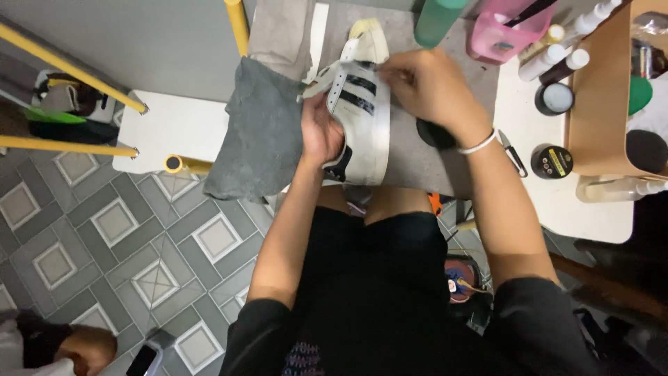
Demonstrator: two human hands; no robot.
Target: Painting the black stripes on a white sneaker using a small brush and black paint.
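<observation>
Two hands on white sneaker (365, 132): left hand (321, 132) grips side, right hand (424, 83) pinches lace; threading step, needs steady pull.

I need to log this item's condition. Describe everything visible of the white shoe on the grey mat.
The white sneaker lies on its side on the grey mat, toe away from the person, heel toward them. It looks like leather, with black side stripes, a black heel patch and a yellowed rubber toe. The laces appear to be removed. The left hand grips its heel and opening; the right hand pinches near the eyelets. A grey cloth lies beside it.
</observation>
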